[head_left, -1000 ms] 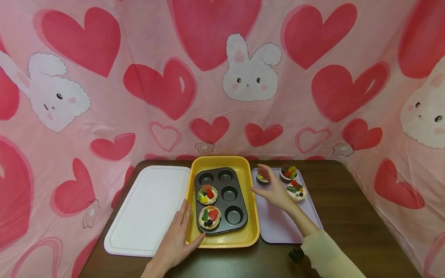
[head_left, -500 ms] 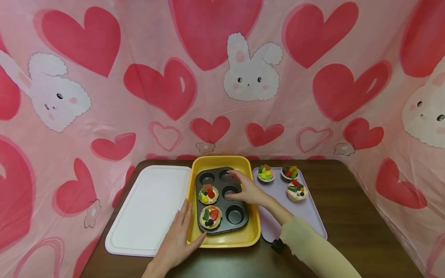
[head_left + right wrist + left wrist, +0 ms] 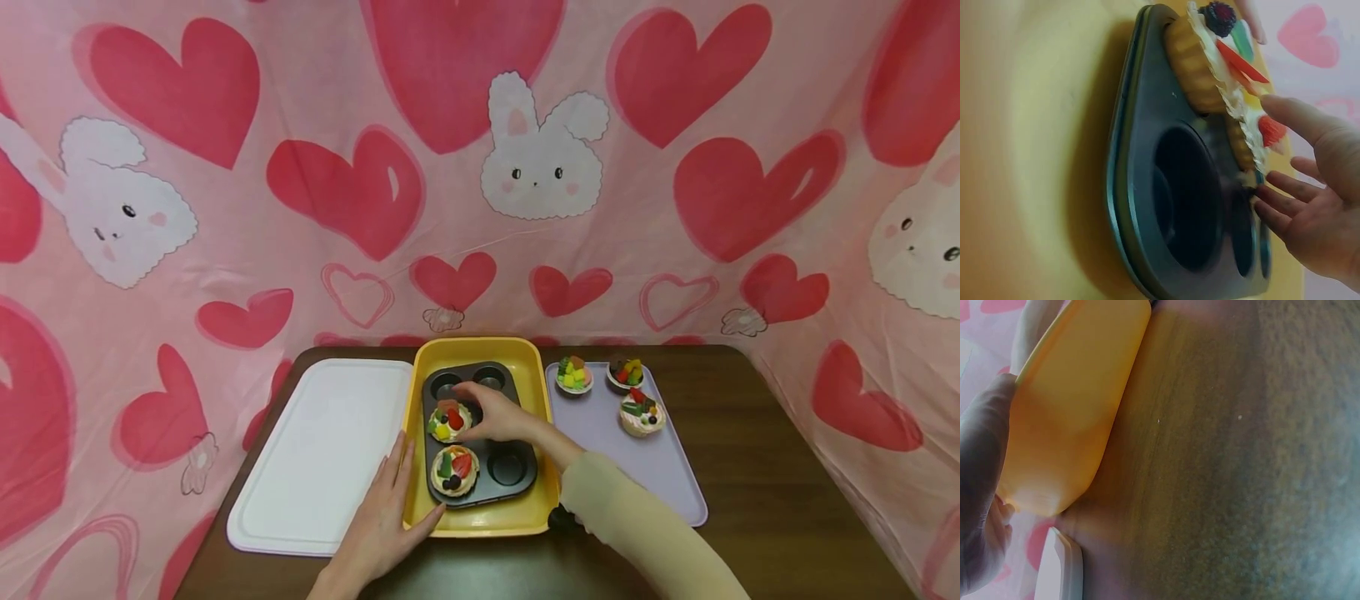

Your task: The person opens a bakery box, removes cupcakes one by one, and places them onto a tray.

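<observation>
A dark muffin tin (image 3: 480, 496) lies in the yellow bin (image 3: 547, 500). Two fruit tarts fill cups of its left column: the front tart (image 3: 454, 471) and the middle tart (image 3: 448, 422). My right hand (image 3: 495, 415) reaches over the tin with thumb and fingers spread at the middle tart's right edge. In the right wrist view, its fingertips (image 3: 1266, 194) are right at the cream rim of that tart (image 3: 1244, 140). My left hand (image 3: 382, 517) rests against the bin's near left corner, thumb at the front rim and fingers straight along the left side.
Right of the bin, a purple tray (image 3: 600, 450) bears a green-and-yellow topped cupcake (image 3: 573, 377), a chocolate one (image 3: 625, 374) and a cream tart (image 3: 642, 414). A white tray (image 3: 322, 458) lies to the left. A patterned pink cloth (image 3: 465, 233) hangs behind the brown table (image 3: 765, 500).
My right hand has moved left from over the purple tray, across the tin's right column, to the middle tart. The left hand has stayed at the bin's corner.
</observation>
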